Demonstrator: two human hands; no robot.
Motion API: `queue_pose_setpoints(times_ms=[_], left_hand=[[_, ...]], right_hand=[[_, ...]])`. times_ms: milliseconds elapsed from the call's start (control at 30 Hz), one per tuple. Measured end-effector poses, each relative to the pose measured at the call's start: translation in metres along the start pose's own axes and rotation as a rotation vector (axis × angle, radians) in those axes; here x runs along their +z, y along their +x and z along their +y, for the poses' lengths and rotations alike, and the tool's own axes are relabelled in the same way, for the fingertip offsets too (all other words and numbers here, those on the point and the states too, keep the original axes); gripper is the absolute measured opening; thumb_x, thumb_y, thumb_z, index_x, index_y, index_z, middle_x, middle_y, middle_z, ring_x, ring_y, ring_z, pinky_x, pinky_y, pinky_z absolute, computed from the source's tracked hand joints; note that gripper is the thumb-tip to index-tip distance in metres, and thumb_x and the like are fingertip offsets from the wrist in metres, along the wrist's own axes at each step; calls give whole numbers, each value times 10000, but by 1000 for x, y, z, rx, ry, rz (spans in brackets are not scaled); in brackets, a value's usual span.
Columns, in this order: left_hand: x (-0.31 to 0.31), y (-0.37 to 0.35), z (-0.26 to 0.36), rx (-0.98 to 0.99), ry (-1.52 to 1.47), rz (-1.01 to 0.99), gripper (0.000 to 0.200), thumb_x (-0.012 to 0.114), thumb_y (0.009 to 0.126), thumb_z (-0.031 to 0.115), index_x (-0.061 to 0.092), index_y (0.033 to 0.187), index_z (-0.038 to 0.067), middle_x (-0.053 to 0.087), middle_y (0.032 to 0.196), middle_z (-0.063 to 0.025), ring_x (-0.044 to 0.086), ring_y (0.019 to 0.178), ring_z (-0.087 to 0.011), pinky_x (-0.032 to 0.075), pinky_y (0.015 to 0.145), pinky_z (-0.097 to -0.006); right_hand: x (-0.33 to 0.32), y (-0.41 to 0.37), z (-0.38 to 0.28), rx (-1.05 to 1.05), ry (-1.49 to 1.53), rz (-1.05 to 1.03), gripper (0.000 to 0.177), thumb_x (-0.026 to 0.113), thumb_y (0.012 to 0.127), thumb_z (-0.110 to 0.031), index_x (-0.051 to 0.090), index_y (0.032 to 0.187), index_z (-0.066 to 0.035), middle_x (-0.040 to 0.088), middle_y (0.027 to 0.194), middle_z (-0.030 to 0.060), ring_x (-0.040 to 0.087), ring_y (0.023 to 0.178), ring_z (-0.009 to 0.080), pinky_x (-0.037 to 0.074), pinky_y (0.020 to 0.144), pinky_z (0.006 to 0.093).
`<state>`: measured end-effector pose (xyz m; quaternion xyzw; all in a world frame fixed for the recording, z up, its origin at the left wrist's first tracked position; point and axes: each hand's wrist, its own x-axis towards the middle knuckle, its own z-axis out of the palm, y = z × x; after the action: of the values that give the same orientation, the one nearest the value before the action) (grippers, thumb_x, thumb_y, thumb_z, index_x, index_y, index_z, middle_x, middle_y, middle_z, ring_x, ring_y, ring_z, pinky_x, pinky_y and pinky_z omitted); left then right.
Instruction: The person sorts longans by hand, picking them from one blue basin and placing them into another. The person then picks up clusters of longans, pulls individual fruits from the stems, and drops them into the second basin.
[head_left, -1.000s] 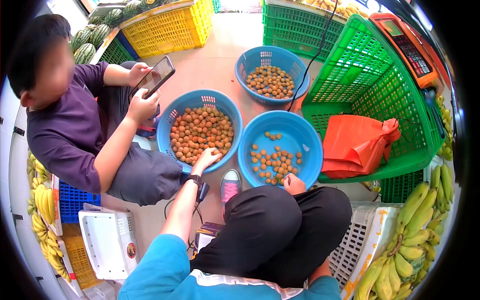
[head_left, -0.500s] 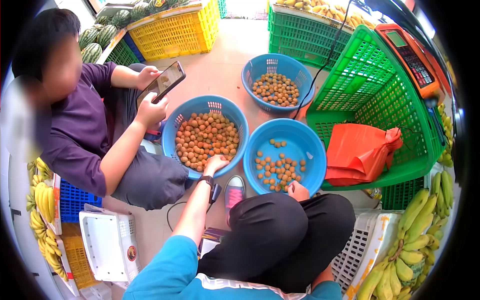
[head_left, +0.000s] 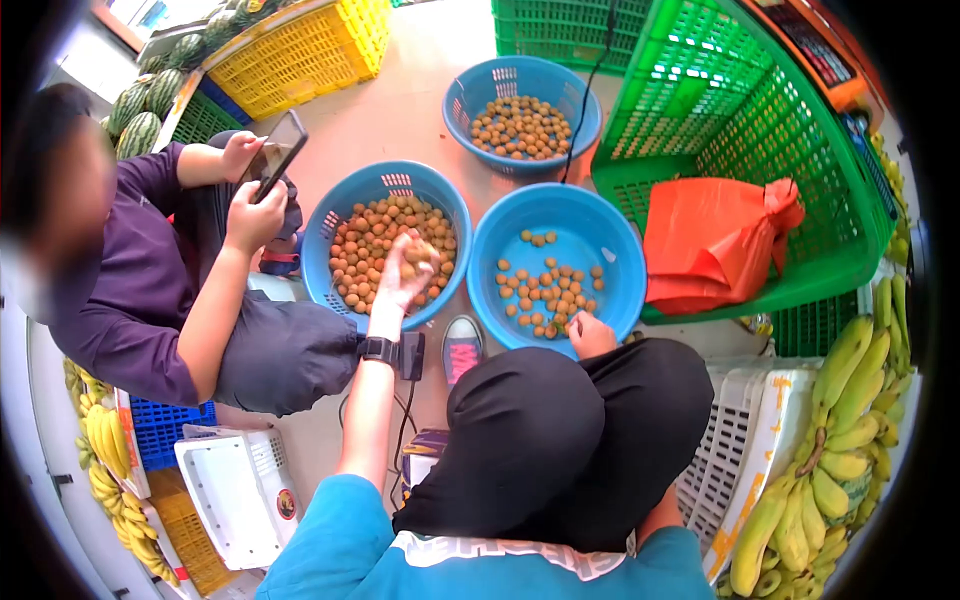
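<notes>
Fruit in three basins on the floor
Over to their right, a bag lies in a crate.

Bright, glare on far floor, fisheye distortion, black corners, blurred patch left

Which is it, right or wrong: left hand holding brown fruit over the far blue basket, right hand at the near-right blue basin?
Wrong basket: the head view shows the left hand holding brown fruit over the near-left blue basket. Right hand at the near-right blue basin stands.
</notes>
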<state>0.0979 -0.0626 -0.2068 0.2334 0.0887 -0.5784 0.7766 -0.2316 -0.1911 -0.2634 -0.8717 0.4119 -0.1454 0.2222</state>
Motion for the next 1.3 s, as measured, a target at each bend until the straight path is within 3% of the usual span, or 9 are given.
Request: queue_pose_setpoints(times_ms=[133,233,367,500,633,733,867,967,1300], left_hand=[[56,-12,-3,-11,-235,-442,210,520,807,255,544,967,121,506,927,-16,469,958,-259,448,593,-260],[78,-9,-8,-65,-265,-540,226,499,816,271,539,975,116,506,982,-22,431,1061,-290,462,605,-277],[82,2,-21,-114,-194,-447,229,485,825,264,536,993,118,501,1093,-40,392,1117,-316,488,690,-338],[82,15,-54,-146,-9,-159,219,484,832,244,534,982,92,513,1081,-71,422,1079,-348,513,612,-332],[72,41,-93,-251,381,-24,268,528,805,278,520,997,91,532,992,-58,498,964,-307,461,551,-254],[74,48,-117,-366,506,56,242,517,800,299,519,964,121,543,904,-18,536,787,-158,428,536,-225],[82,44,-126,-387,761,154,309,427,830,391,486,979,127,559,843,-21,531,710,-118,424,520,-220],[56,52,-121,-427,684,117,374,392,837,424,467,979,86,564,918,-85,577,750,-190,471,572,-266],[35,56,-137,-620,576,-42,487,317,874,439,388,1158,50,467,1161,-125,506,1022,-286,453,821,-409]], right_hand=[[1,0,1,-34,35,-9,114,499,743,-206,521,701,-103,556,616,117,545,582,325,428,516,425],[-5,0,-4,-4,99,-14,95,503,748,-185,541,719,-103,557,614,109,550,570,299,433,520,396],[-20,11,-9,74,600,-42,102,493,806,-107,569,825,-41,495,531,23,485,486,68,384,452,225],[-61,48,-23,228,1147,-307,158,440,832,-87,543,925,-13,564,715,32,530,590,71,421,526,196],[-82,94,-52,-31,979,-303,228,485,813,-150,512,1001,-24,548,820,61,543,639,97,446,585,235],[-74,113,-75,-322,605,-223,273,537,747,-177,493,977,-36,543,854,129,562,708,248,455,631,316],[-31,114,-73,-263,444,-112,178,497,753,-123,475,904,-31,550,785,119,569,650,238,461,573,321],[-22,114,-50,112,855,-454,190,507,769,-88,500,949,-28,548,689,36,520,577,75,452,518,227],[7,69,-25,514,1072,-570,449,386,860,-420,439,1105,-48,530,987,88,549,788,157,460,566,271]])
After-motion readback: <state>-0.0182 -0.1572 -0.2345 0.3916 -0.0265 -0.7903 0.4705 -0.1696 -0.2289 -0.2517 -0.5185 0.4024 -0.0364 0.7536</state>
